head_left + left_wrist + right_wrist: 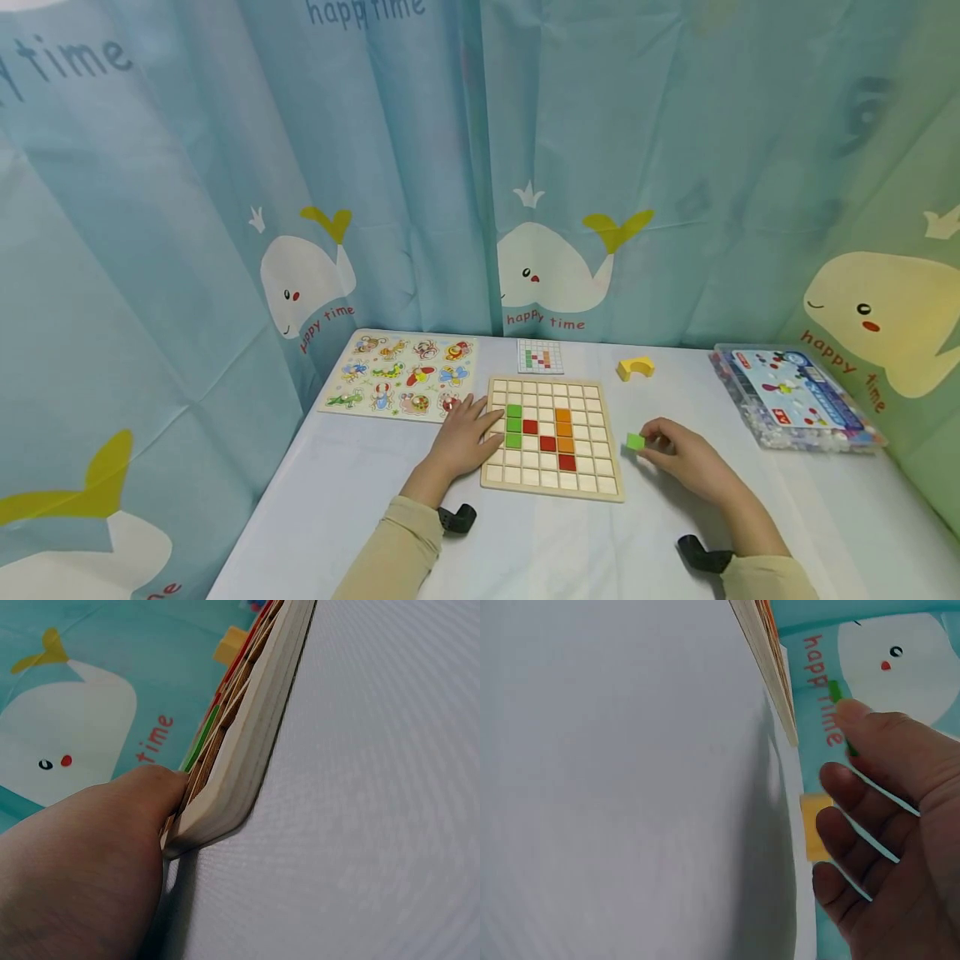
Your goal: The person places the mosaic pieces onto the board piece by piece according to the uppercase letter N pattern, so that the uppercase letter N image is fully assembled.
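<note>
A wooden grid board (551, 492) lies flat on the table, with several coloured squares in its cells. Green squares (513, 423) form a column at the left, red squares (548, 443) step down diagonally, and orange squares (564, 430) stand in a column right of centre. My left hand (459, 440) rests on the board's left edge with fingers extended; in the left wrist view its thumb touches the board near a corner (225, 795). Right of the board, my right hand (686, 458) pinches a green square tile (634, 442) between thumb and forefinger, above the table.
Behind the board lies a small card (540, 368) printed with a coloured grid pattern. A yellow arch block (636, 368) sits at the back right. An insect picture puzzle (397, 396) lies back left, a clear plastic case (795, 392) far right. Whale-print curtains (427, 167) surround the table.
</note>
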{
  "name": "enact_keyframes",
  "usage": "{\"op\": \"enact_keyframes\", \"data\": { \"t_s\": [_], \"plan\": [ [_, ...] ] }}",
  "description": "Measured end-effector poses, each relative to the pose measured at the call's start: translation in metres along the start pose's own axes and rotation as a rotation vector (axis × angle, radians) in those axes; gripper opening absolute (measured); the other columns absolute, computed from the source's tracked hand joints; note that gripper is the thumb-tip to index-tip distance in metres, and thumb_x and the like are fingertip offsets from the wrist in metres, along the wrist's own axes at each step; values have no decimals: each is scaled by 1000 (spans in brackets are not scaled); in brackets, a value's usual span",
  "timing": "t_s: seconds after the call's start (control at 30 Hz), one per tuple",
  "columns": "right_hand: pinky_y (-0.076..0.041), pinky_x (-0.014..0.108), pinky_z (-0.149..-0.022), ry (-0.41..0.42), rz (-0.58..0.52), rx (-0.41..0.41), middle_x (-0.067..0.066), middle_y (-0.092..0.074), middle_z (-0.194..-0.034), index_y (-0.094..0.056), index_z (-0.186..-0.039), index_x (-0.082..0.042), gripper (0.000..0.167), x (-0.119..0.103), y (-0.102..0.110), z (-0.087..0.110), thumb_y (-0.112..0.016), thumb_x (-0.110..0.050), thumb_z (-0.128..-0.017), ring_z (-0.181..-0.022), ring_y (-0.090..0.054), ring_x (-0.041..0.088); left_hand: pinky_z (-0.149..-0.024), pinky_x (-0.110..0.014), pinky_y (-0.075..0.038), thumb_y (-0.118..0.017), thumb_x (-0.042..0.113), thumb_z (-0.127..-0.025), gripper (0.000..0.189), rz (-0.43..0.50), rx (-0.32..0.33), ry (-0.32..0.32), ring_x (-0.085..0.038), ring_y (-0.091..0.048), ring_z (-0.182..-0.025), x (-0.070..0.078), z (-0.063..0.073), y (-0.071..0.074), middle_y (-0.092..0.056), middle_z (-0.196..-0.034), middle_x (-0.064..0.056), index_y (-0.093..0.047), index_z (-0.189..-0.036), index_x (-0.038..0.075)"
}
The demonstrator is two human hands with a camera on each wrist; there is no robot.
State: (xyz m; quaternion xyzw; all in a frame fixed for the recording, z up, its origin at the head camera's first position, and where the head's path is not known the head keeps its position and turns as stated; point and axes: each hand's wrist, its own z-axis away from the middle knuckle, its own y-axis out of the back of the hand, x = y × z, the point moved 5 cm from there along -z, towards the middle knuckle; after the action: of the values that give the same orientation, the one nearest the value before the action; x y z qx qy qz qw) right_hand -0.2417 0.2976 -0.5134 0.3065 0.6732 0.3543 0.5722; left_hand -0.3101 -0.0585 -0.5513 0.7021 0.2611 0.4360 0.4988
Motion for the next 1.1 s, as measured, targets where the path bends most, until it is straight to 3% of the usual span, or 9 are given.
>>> {"op": "enact_keyframes", "data": {
  "t_s": [0.33, 0.63, 1.1],
  "plan": [
    [-42, 22, -61, 95, -28, 33, -6, -60, -83, -61, -105, -15, 24, -25, -3, -6, -74, -27, -90, -73, -50, 3, -125, -52, -15, -49, 47, -100, 51, 2, 1, -5, -35, -21, -152, 0, 0, 2, -36, -160, -7, -49, -147, 27],
    [-38, 23, -57, 97, -57, -47, -5, -55, -81, -61, -106, -15, 20, -58, -13, -15, -72, -23, -91, -72, -46, 7, -125, -52, -17, -47, 49, -100, 52, -10, 12, -16, -35, -22, -152, -2, -2, -1, -36, -160, -6, -49, -147, 28],
    [-44, 22, -62, 134, -104, -138, -7, -55, -80, -61, -103, -17, 19, -101, -45, -30, -73, -26, -90, -74, -50, 10, -126, -51, -16, -46, 50, -101, 51, -16, 8, -17, -34, -22, -152, -3, -1, -2, -36, -160, -5, -49, -147, 28]
  ]
}}
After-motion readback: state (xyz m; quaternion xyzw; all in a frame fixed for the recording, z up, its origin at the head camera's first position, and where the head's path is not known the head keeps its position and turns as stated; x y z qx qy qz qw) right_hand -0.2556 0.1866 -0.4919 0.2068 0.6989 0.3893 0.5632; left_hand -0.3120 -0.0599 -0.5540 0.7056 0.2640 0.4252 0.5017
